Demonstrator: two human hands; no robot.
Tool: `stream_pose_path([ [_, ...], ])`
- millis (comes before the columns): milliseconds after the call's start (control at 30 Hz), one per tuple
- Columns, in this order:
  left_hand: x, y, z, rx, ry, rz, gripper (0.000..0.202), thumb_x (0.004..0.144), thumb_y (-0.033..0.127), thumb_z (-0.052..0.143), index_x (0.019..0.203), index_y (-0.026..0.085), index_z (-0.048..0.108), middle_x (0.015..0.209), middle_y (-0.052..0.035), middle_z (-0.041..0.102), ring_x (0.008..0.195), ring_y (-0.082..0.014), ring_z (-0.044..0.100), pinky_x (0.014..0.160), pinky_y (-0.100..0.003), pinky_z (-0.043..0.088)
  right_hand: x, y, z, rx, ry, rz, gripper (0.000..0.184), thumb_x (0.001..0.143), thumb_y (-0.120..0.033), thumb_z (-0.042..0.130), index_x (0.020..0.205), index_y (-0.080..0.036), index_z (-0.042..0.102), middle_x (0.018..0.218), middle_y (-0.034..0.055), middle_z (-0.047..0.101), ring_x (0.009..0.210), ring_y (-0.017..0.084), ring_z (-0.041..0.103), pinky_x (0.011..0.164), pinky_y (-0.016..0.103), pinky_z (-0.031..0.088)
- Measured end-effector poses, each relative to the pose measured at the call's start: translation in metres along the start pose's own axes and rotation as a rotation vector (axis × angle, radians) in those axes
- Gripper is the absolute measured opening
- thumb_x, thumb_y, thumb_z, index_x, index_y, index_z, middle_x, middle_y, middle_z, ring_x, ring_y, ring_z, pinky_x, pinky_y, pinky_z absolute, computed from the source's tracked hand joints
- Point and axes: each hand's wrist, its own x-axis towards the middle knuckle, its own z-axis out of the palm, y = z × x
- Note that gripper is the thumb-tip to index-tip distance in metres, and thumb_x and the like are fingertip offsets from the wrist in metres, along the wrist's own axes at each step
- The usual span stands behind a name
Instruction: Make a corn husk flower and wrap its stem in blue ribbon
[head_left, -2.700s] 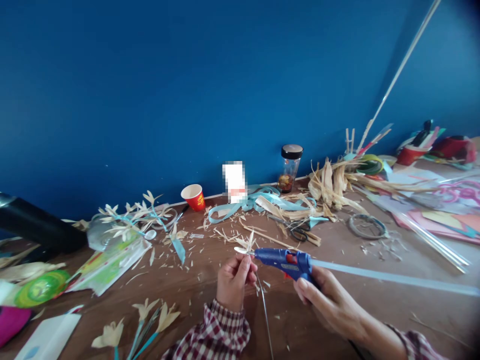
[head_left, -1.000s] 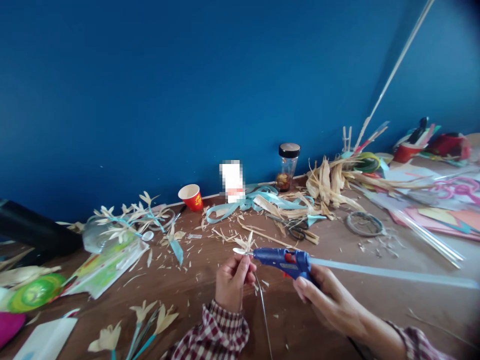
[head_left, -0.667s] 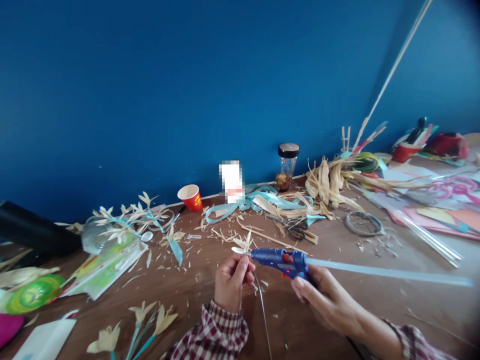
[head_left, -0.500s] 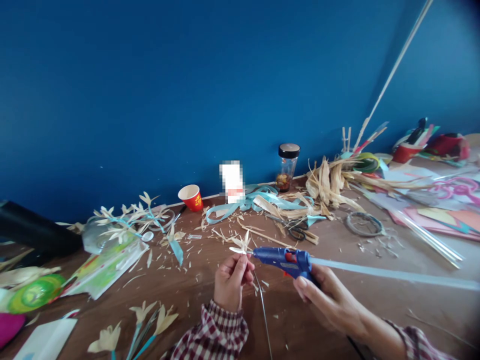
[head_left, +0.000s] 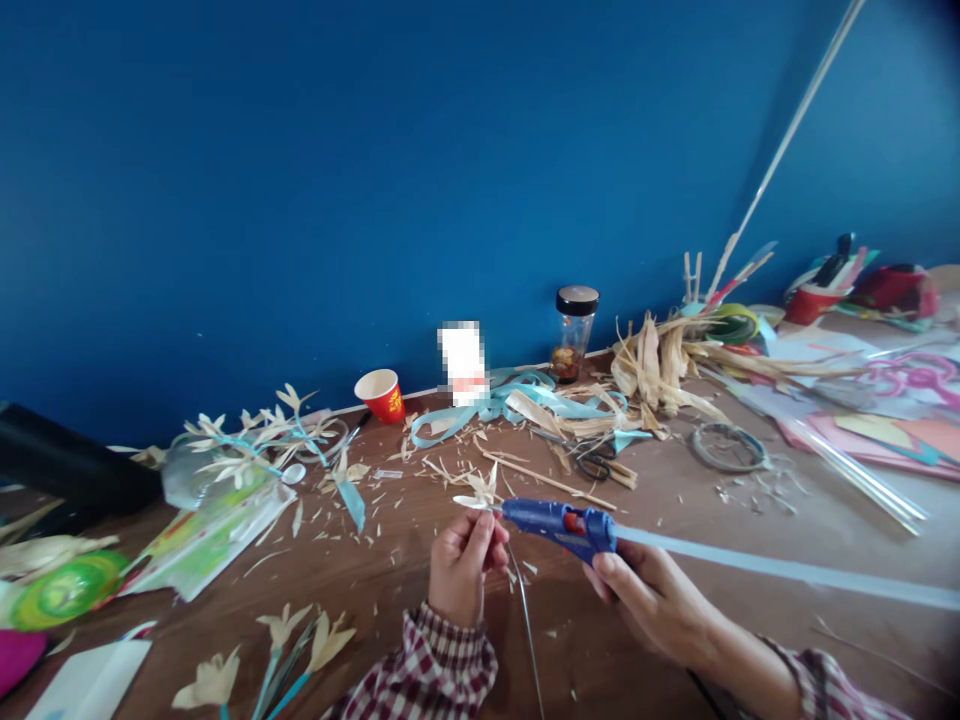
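Observation:
Between the thumb and fingers of my left hand (head_left: 463, 565) is a small cream husk flower (head_left: 480, 490), its petals spread upward. A thin wire (head_left: 528, 620) runs down from beneath that hand toward the front of the table. My right hand (head_left: 652, 595) is wrapped round the handle of a blue glue gun (head_left: 559, 522). The gun's nozzle points left, at the base of the flower; whether it touches cannot be made out. A long pale glue stick (head_left: 780, 568) sticks out of the gun's back end.
Husk scraps litter the brown table (head_left: 360, 590). Finished-looking husk flowers (head_left: 285, 635) lie at front left. Behind stand a red paper cup (head_left: 388, 402) and a lidded jar (head_left: 575, 345), with blue ribbon (head_left: 517, 400), scissors (head_left: 594, 466) and dried husks (head_left: 660, 365) nearby. A wire coil (head_left: 726, 447) lies right.
The glue gun and my right hand have shifted slightly left, and the gun's back end has dipped. The flower leans a little left. My left hand has stayed almost in place.

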Motion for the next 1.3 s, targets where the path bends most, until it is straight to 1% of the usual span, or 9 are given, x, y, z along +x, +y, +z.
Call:
stream_pose_path([
  [267, 0.001, -0.001, -0.001, 0.008, 0.014, -0.016, 0.031, 0.066, 0.042, 0.071, 0.062, 0.013, 0.060, 0.054, 0.0008, 0.059, 0.042, -0.0055, 0.047, 0.040, -0.017, 0.040, -0.003, 0.001, 0.001, -0.016, 0.003, 0.063, 0.041, 0.088, -0.050, 0.041, 0.064, -0.017, 0.048, 0.059, -0.0011, 0.046, 0.053, 0.010, 0.040, 0.049, 0.021, 0.034],
  [467, -0.001, 0.003, 0.002, 0.007, 0.028, -0.021, 0.032, 0.067, 0.042, 0.070, 0.063, 0.013, 0.059, 0.055, 0.0014, 0.058, 0.042, -0.0053, 0.047, 0.040, -0.017, 0.038, -0.004, 0.002, 0.002, -0.012, 0.106, 0.091, 0.043, 0.083, -0.055, 0.046, 0.062, -0.018, 0.051, 0.058, 0.0005, 0.049, 0.054, 0.012, 0.043, 0.049, 0.022, 0.038],
  [533, -0.001, 0.004, 0.004, -0.006, 0.047, -0.011, 0.031, 0.066, 0.041, 0.070, 0.064, 0.013, 0.060, 0.056, 0.0014, 0.058, 0.042, -0.0053, 0.047, 0.039, -0.017, 0.038, -0.003, 0.001, 0.001, -0.015, 0.099, 0.083, 0.044, 0.084, -0.056, 0.044, 0.062, -0.018, 0.050, 0.057, 0.0000, 0.047, 0.052, 0.012, 0.041, 0.048, 0.022, 0.036],
  [633, -0.002, 0.004, 0.006, -0.019, 0.063, 0.001, 0.030, 0.066, 0.041, 0.071, 0.065, 0.012, 0.060, 0.055, 0.0012, 0.058, 0.041, -0.0050, 0.046, 0.039, -0.016, 0.037, -0.001, -0.001, 0.001, -0.018, 0.056, 0.070, 0.046, 0.086, -0.056, 0.040, 0.062, -0.018, 0.049, 0.055, -0.0011, 0.044, 0.050, 0.010, 0.038, 0.046, 0.022, 0.032],
  [700, -0.002, 0.004, 0.006, -0.019, 0.062, 0.004, 0.030, 0.067, 0.040, 0.070, 0.064, 0.012, 0.061, 0.054, 0.0013, 0.057, 0.041, -0.0046, 0.046, 0.039, -0.016, 0.036, -0.001, -0.001, 0.001, -0.032, 0.052, 0.071, 0.046, 0.086, -0.055, 0.039, 0.062, -0.018, 0.049, 0.056, -0.0009, 0.044, 0.050, 0.010, 0.038, 0.047, 0.022, 0.032],
  [933, -0.001, 0.004, 0.006, -0.011, 0.056, 0.009, 0.028, 0.067, 0.038, 0.070, 0.064, 0.012, 0.061, 0.054, 0.0013, 0.057, 0.041, -0.0048, 0.046, 0.039, -0.016, 0.038, -0.003, 0.007, 0.002, 0.016, 0.128, 0.081, 0.041, 0.082, -0.055, 0.048, 0.069, -0.017, 0.057, 0.056, 0.0004, 0.049, 0.052, 0.012, 0.042, 0.046, 0.022, 0.036],
  [1100, -0.002, 0.004, 0.007, -0.014, 0.065, 0.018, 0.029, 0.067, 0.038, 0.070, 0.062, 0.011, 0.061, 0.055, 0.0006, 0.057, 0.041, -0.0049, 0.046, 0.038, -0.016, 0.038, -0.003, 0.008, 0.000, -0.001, 0.097, 0.059, 0.036, 0.084, -0.050, 0.049, 0.070, -0.017, 0.058, 0.056, 0.0000, 0.048, 0.052, 0.012, 0.041, 0.045, 0.021, 0.036],
  [1300, -0.002, 0.004, 0.007, 0.009, 0.070, 0.023, 0.028, 0.067, 0.038, 0.070, 0.064, 0.011, 0.062, 0.054, 0.0000, 0.058, 0.041, -0.0055, 0.046, 0.039, -0.017, 0.038, 0.000, 0.001, -0.002, -0.050, 0.050, 0.023, 0.036, 0.087, -0.046, 0.045, 0.065, -0.018, 0.051, 0.058, -0.0002, 0.048, 0.054, 0.012, 0.041, 0.047, 0.021, 0.035],
])
